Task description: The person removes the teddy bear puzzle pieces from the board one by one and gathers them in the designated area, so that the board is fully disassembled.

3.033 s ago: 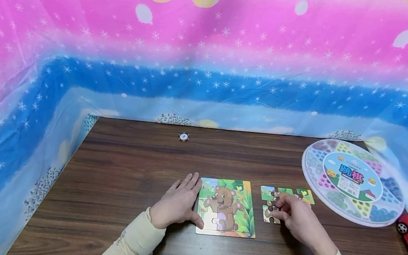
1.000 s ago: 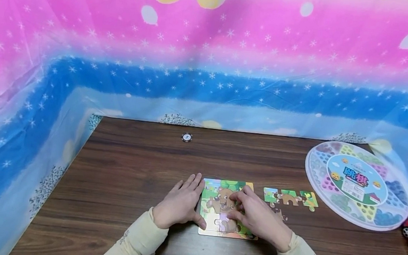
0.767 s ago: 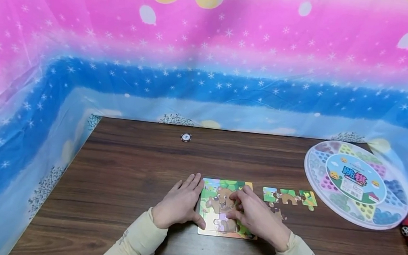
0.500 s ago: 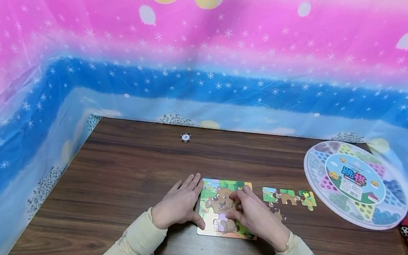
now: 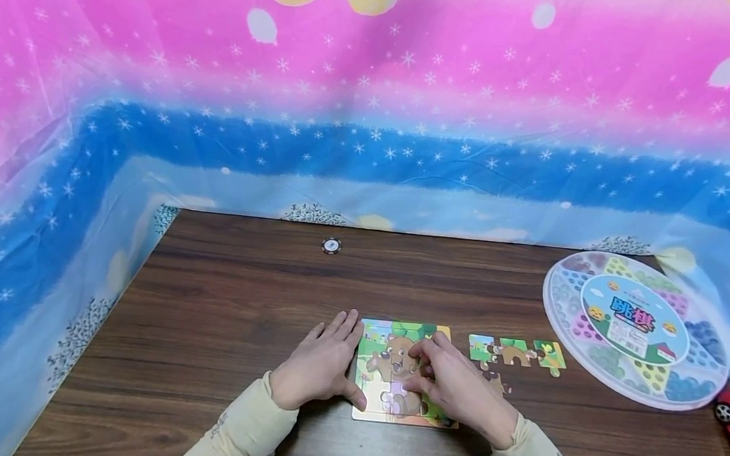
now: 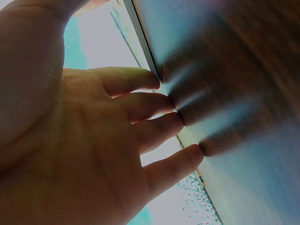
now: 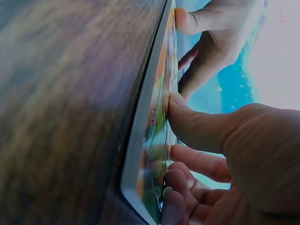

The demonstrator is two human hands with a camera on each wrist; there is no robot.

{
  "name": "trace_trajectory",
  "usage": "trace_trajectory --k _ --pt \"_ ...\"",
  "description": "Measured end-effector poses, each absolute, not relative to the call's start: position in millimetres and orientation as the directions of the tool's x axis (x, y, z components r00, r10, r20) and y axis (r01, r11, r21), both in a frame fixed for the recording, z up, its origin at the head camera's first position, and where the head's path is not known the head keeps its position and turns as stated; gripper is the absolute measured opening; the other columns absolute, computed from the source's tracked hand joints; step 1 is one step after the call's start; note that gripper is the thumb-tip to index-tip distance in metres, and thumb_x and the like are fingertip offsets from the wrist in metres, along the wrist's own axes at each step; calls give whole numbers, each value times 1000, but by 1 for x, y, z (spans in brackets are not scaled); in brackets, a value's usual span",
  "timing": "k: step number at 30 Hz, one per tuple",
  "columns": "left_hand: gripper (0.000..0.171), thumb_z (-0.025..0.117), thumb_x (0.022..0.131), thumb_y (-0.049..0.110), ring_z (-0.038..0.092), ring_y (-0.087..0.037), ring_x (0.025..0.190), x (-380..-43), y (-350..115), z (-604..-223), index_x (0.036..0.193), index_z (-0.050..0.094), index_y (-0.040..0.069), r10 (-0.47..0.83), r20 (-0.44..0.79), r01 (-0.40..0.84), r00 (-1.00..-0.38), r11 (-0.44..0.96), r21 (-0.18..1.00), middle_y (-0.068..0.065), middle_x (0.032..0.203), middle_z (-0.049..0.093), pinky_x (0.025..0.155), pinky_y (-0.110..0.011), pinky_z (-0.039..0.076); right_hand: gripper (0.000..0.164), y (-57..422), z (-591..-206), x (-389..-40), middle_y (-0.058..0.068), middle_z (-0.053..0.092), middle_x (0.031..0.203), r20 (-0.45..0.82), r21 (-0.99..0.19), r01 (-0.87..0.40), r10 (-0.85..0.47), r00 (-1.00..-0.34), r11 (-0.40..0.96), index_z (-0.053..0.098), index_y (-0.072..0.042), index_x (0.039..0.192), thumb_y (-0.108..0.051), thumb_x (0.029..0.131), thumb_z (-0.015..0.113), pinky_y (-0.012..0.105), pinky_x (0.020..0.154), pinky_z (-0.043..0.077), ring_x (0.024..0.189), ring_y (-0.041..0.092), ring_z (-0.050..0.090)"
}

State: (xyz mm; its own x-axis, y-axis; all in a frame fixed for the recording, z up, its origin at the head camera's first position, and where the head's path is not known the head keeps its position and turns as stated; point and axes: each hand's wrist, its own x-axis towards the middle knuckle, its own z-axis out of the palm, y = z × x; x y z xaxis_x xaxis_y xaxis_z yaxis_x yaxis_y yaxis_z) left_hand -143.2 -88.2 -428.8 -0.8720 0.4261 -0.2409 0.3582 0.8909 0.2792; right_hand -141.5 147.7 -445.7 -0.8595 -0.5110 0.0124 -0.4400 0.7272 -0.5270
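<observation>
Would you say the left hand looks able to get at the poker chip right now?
Probably yes: nothing lies on the table between the left hand and the poker chip, though the hand's thumb would first have to leave the puzzle.

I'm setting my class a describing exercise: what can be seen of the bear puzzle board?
The bear puzzle board lies flat on the wood-grain table. It is thin, roughly square and glossy, perhaps card, printed with a brown bear amid greenery. Curved piece seams show; glare washes out the lower left. Its bottom border looks orange, its outer edge greyish. The left hand rests its thumb on the lower left; the right hand, thumb and fingertips on its face, hides part of the right side.
</observation>
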Motion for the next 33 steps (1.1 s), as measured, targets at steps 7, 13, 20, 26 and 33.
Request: trace_trajectory --k 7,13,20,26,33 --pt "123 81 60 63 19 -32 146 -142 -88 -428 152 29 -1 430 -230 363 -873 888 283 -18 158 20 112 -52 27 28 148 -446 -142 -4 48 90 11 -534 -441 -515 -857 722 63 -11 106 -24 85 76 23 60 44 71 9 47" --pt "123 81 60 62 18 -32 146 -142 -88 -428 152 28 -1 429 -232 360 -873 888 287 -18 158 20 112 -52 26 28 149 -446 -142 -3 47 89 10 -532 -445 -520 -854 720 62 -11 105 -24 86 76 23 59 43 70 8 46" --pt "123 81 60 63 19 -32 146 -143 -88 -428 152 28 0 430 -232 361 -872 887 287 -18 159 20 112 -53 26 28 150 -445 -143 -3 47 88 25 -519 -459 -524 -851 721 61 -11 104 -26 85 76 23 59 43 70 8 46" --pt "123 81 61 63 18 -32 146 -144 -89 -429 152 27 0 431 -236 360 -871 887 290 -18 159 19 111 -53 27 28 149 -445 -144 -3 47 89 37 -524 -468 -530 -847 711 61 -11 104 -25 86 76 23 59 43 70 9 46" --pt "124 80 60 64 17 -31 146 -144 -89 -430 152 27 1 427 -240 358 -872 890 283 -17 159 19 112 -53 26 27 149 -446 -144 -3 48 90 31 -541 -458 -527 -849 705 60 -11 105 -23 86 76 23 60 44 72 10 47"
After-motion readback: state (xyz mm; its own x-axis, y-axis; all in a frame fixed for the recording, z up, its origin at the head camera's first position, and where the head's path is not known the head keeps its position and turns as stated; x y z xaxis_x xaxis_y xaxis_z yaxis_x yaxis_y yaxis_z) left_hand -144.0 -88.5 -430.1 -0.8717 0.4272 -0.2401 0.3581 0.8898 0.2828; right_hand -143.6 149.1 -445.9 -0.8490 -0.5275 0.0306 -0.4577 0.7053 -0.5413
